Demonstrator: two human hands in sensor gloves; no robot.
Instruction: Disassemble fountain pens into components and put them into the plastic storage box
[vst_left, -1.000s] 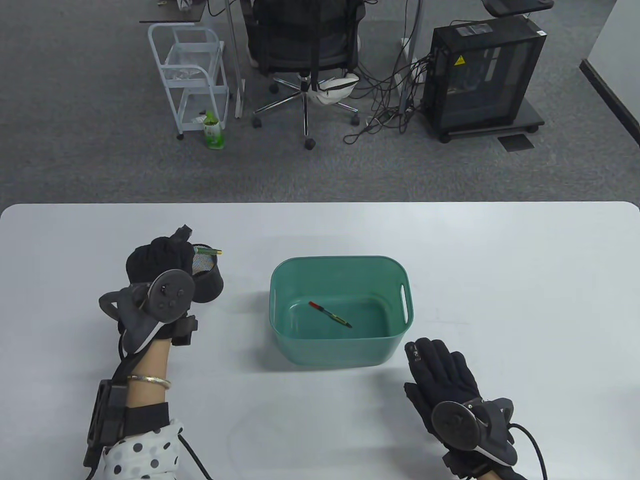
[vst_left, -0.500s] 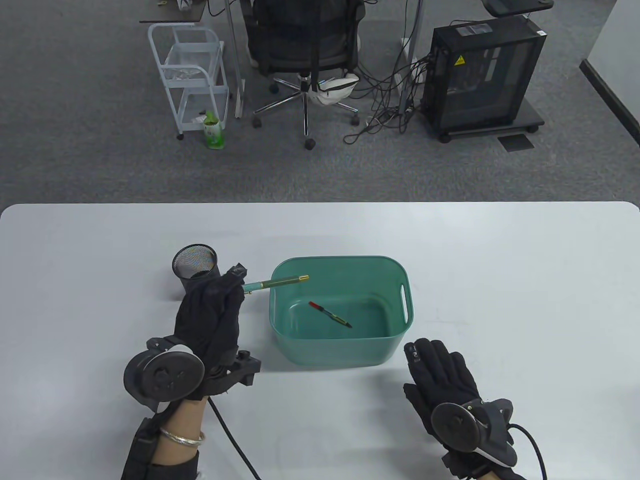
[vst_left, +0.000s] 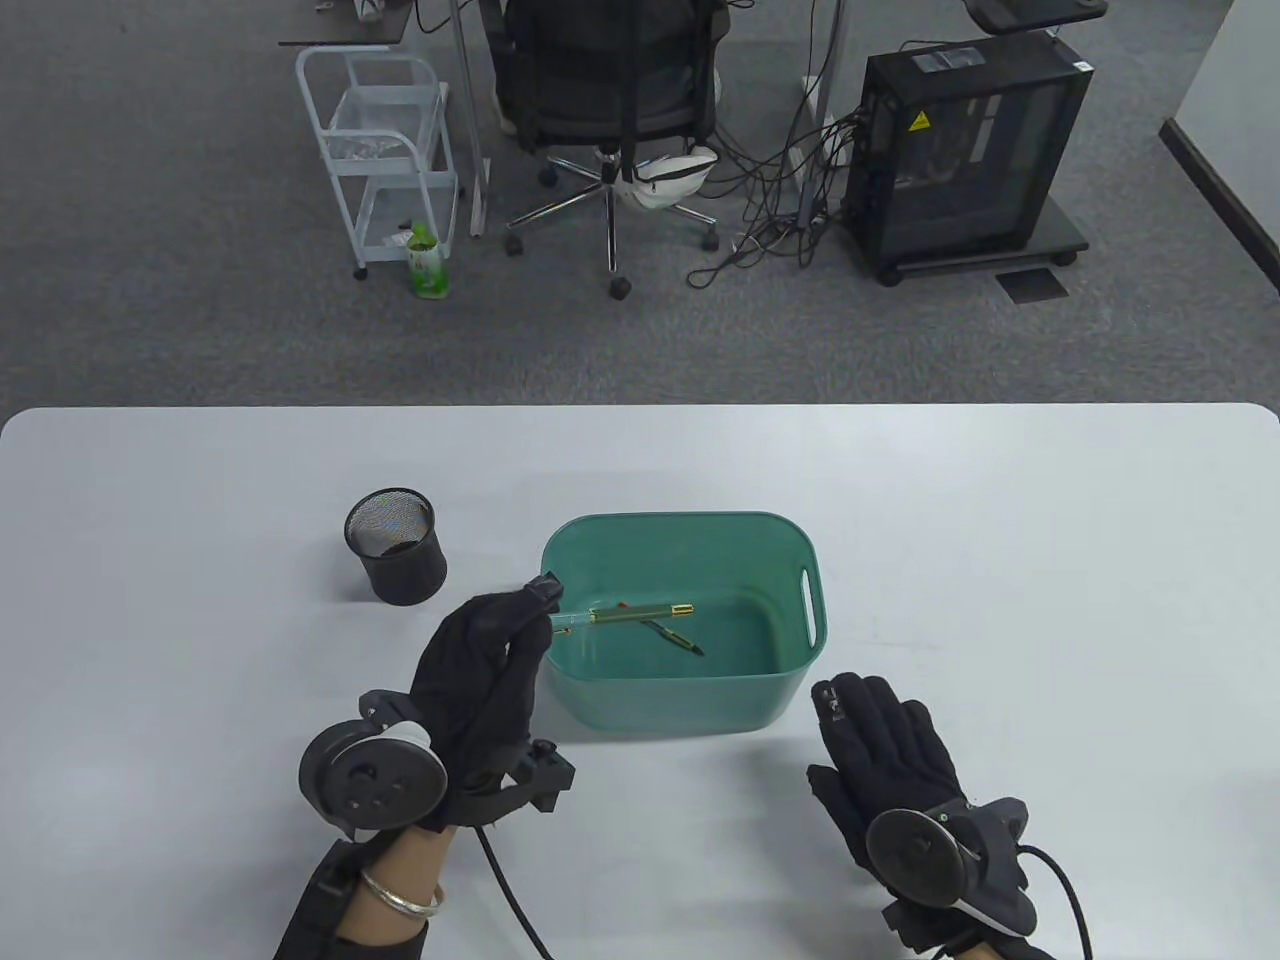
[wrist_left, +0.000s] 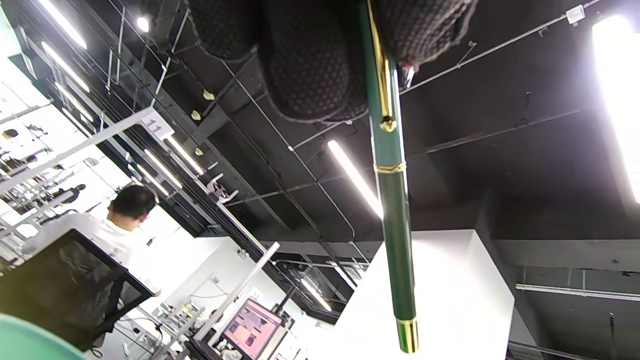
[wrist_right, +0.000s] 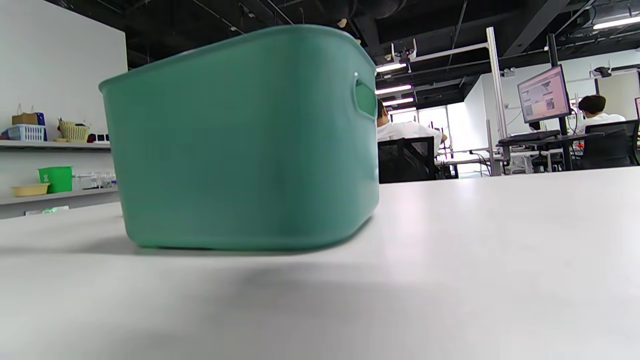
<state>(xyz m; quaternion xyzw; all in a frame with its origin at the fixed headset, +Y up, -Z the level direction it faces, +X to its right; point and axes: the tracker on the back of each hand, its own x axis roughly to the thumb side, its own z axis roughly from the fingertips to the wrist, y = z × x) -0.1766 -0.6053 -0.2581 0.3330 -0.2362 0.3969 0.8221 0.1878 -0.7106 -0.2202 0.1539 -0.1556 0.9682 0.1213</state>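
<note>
My left hand pinches one end of a green fountain pen with gold trim, which sticks out to the right over the green plastic storage box. In the left wrist view the pen hangs down from the gloved fingers. Inside the box lies a thin pen part with a red end, partly hidden by the held pen. My right hand lies flat and open on the table, right of the box's front corner. The right wrist view shows only the box wall.
A black mesh pen cup stands left of the box. Beyond the table's far edge are an office chair, a white cart and a black computer case.
My left hand drew the green pen out of the mesh cup and carried it right and nearer, over the box. The right hand stayed put.
</note>
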